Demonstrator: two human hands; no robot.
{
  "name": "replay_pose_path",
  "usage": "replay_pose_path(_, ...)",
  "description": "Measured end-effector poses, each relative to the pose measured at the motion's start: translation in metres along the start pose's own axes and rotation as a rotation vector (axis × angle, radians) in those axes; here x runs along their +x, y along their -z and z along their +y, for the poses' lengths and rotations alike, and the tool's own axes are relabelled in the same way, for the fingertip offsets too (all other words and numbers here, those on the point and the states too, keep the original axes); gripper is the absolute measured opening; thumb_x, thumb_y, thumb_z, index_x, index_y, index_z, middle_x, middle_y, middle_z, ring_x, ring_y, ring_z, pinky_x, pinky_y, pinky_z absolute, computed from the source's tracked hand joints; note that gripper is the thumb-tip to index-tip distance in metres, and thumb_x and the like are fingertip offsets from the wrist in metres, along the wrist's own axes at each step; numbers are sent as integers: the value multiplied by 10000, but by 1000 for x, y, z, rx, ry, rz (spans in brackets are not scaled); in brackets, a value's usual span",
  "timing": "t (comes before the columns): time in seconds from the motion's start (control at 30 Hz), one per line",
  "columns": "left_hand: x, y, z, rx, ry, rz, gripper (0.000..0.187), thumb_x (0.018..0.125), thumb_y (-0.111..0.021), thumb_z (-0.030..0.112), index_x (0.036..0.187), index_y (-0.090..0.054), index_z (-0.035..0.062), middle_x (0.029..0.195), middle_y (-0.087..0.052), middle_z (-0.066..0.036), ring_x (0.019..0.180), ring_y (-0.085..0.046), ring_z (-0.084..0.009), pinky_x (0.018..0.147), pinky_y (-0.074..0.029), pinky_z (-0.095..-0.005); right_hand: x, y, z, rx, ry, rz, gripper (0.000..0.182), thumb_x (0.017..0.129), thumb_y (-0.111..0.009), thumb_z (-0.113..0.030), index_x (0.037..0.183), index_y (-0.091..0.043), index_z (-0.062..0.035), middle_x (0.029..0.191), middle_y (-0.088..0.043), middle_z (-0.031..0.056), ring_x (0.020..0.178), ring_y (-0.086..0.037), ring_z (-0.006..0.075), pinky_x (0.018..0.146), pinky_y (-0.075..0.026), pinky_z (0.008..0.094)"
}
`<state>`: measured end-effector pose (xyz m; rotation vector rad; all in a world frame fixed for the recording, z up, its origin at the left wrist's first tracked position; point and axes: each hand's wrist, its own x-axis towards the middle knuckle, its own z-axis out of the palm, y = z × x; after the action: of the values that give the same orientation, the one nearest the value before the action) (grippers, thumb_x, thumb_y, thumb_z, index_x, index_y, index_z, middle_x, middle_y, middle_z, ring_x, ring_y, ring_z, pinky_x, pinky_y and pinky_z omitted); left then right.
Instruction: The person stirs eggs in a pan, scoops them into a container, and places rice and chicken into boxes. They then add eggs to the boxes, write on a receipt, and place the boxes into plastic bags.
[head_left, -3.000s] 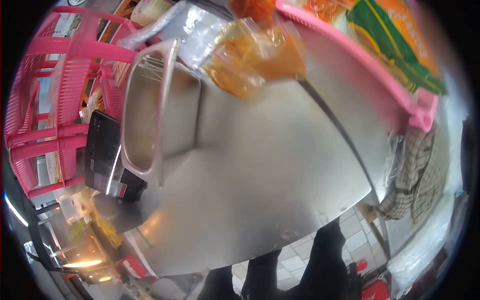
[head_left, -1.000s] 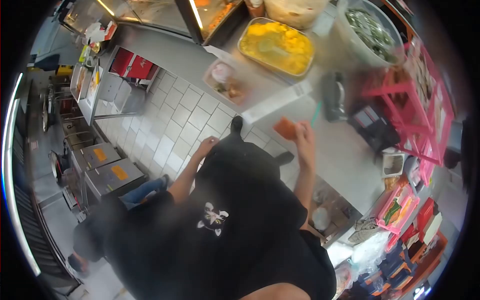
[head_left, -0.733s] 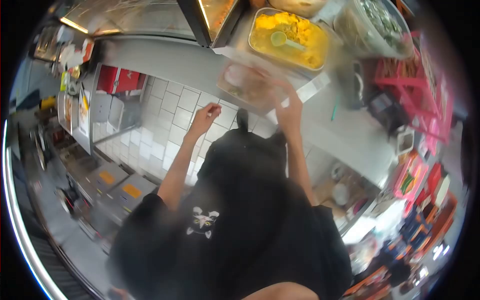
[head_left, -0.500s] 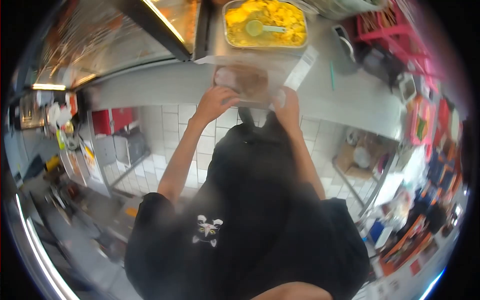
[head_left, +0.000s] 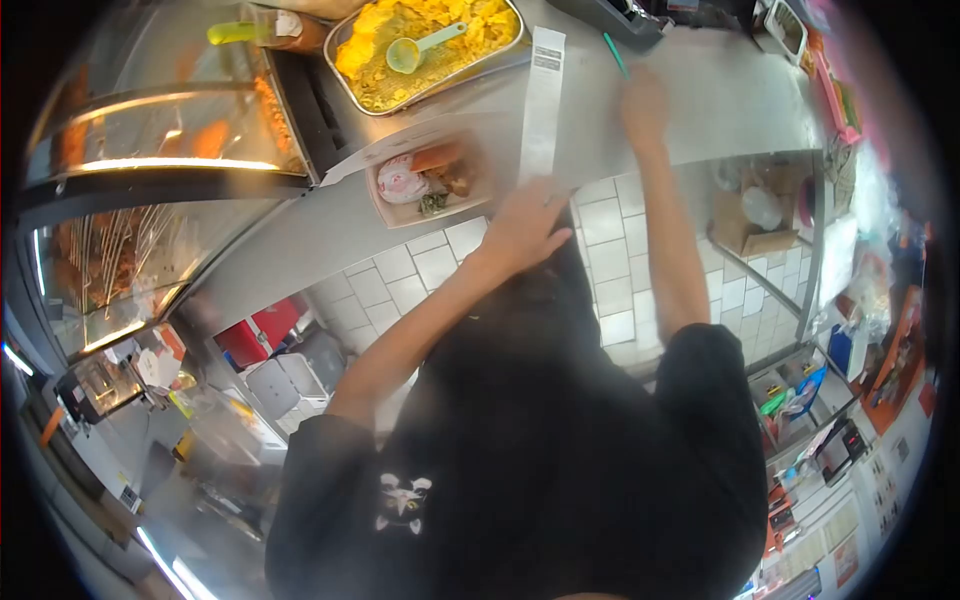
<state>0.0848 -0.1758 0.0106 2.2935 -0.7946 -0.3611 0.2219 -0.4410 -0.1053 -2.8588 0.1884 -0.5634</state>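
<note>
An open takeaway box (head_left: 392, 208) at the counter's front edge holds a bun, a pink-and-white wrapped item and some greens. Right of it, a long printed paper strip (head_left: 541, 105) lies on the counter. My left hand (head_left: 522, 228) is at the strip's lower end, thumb spread away from the fingers, with nothing visibly gripped. Farther right, my right hand (head_left: 645, 105) reaches over the counter, just below a thin green stick (head_left: 615, 55). Its fingers are blurred, and whether they touch the stick is unclear.
A metal tray (head_left: 357, 103) of yellow food with a pale green scoop (head_left: 405, 55) stands behind the box. A glass food cabinet (head_left: 180, 165) is at the left. A dark device (head_left: 625, 22) sits at the back, beside a small metal container (head_left: 782, 30).
Both hands have left the box. My left hand has moved right to the strip's end, and my right hand has moved right and up towards the green stick. The view has turned.
</note>
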Motion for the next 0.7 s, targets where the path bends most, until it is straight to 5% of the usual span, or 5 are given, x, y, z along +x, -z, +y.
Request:
replay_pose_path(0.17, 6, -27, -18, 106, 79, 8, 589, 817, -709, 296, 1266, -498, -23, 1325, -454, -223, 1259, -431, -370, 1022, -390, -464, -27, 36, -32, 467, -155, -337, 183, 886, -621, -91, 1056, -631, -22, 942, -658, 150, 810, -646, 263, 694, -521, 350)
replay_pose_path(0.23, 5, -32, -20, 149, 85, 50, 589, 801, -722, 287, 1247, -509, -33, 1307, -467, -218, 1261, -430, -364, 1026, -386, -469, -39, 67, -67, 1225, -553, -581, 153, 873, -658, -79, 992, -637, 15, 881, -676, 100, 818, -659, 180, 727, -518, 292)
replay_pose_path(0.33, 10, -23, -16, 157, 112, -52, 576, 767, -747, 261, 1213, -529, -32, 1295, -473, -215, 1257, -429, -366, 1024, -394, -464, -55, 61, -79, 1107, -5, -579, 153, 837, -706, -68, 928, -639, 35, 904, -675, 70, 848, -651, 138, 747, -522, 278)
replay_pose_path(0.53, 12, -20, -21, 114, 127, -48, 526, 746, -762, 252, 1141, -563, -32, 1280, -486, -204, 1227, -455, -368, 986, -433, -450, -41, 31, -86, 1045, -102, -353, 129, 820, -705, -53, 892, -638, 31, 839, -674, 65, 783, -629, 119, 721, -508, 257)
replay_pose_path(0.7, 12, -19, -16, 92, 151, -43, 524, 751, -757, 252, 1145, -568, -37, 1277, -485, -212, 1214, -464, -372, 982, -434, -457, -39, 36, -80, 965, 81, -580, 147, 822, -708, -86, 892, -643, 27, 841, -689, 80, 768, -624, 115, 712, -507, 263)
